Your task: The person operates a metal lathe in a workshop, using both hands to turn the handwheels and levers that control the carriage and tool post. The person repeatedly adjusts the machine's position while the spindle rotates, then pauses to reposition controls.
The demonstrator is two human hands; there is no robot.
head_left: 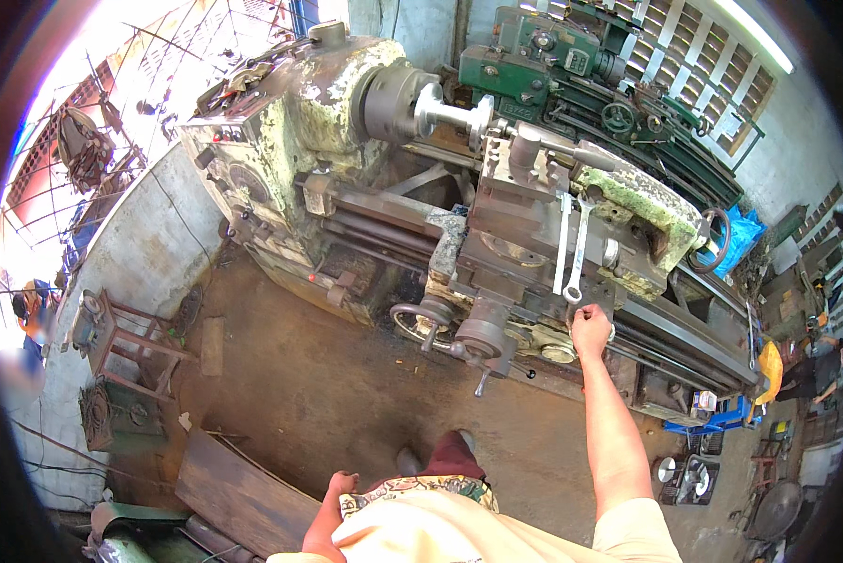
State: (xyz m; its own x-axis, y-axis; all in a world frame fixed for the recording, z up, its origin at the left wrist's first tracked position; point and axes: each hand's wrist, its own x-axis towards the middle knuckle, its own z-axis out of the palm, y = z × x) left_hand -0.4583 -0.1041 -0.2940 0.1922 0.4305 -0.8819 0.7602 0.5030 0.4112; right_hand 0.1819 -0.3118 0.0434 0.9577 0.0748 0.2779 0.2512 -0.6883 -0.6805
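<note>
My right hand (591, 330) is stretched forward to the front of a worn, pale-green metal lathe (332, 103). Its fingers are closed, and a bit of something white shows at their edge; what they grip is hidden. Just beyond the knuckles lies the ring end of a long combination spanner (579, 246), resting on the lathe carriage (511, 246). Beside the spanner is a second long, narrow metal tool (562, 242). Down by my left side hangs my left hand (343, 482), small in view, its fingers mostly hidden. A flanged metal workpiece (450, 114) sits in the chuck (390, 103).
Handwheels (482, 330) and a crank stick out from the lathe's front. Behind stands a green lathe (534, 70). A wooden board (243, 493) is at lower left, a rusty stand (140, 342) by the left wall. A blue rack (712, 418) is at the right.
</note>
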